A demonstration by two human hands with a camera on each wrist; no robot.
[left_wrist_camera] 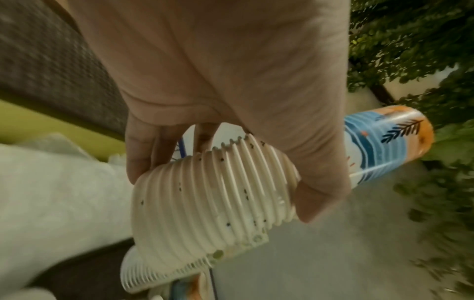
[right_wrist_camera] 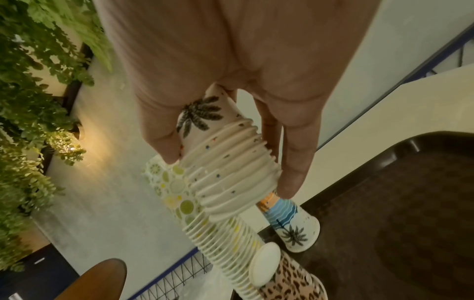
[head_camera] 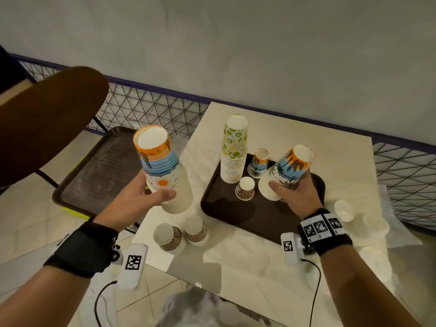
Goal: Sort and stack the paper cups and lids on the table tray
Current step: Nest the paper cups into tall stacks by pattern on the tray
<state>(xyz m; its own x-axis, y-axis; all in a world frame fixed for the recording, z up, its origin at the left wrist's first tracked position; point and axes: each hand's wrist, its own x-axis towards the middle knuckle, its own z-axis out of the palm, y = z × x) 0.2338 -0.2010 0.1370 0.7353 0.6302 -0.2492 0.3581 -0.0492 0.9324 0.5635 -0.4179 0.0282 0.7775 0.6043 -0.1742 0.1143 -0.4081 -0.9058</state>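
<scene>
Nearest cups: two upside-down leopard-print cups (head_camera: 180,234) stand side by side at the near left edge of the white worktop (head_camera: 236,267).
Left hand: the left hand (head_camera: 151,192) wraps fingers and thumb round a nested stack of beach-print cups (head_camera: 162,171), held off the worktop's left edge, bases up, tilted. The top cup is orange, blue and white with a sun; ribbed white rims show below the thumb.
Right hand: the right hand (head_camera: 295,192) clasps a second beach-print stack (head_camera: 287,171) over the dark brown tray (head_camera: 247,220), leaning right, palm trees on its side; the thumb lies across the rims.
Tray contents: a single leopard cup (head_camera: 245,188) stands inverted just left of the right hand; behind it a small palm-print cup (head_camera: 258,162), also inverted.
Tall stack: the lime-print stack (head_camera: 233,149) rises upright at the tray's far left corner.
Right edge: white lids (head_camera: 344,210) lie on the worktop, blurred.
Left side: a second brown tray (head_camera: 99,171) rests on a chair, near a mesh fence (head_camera: 151,107).
</scene>
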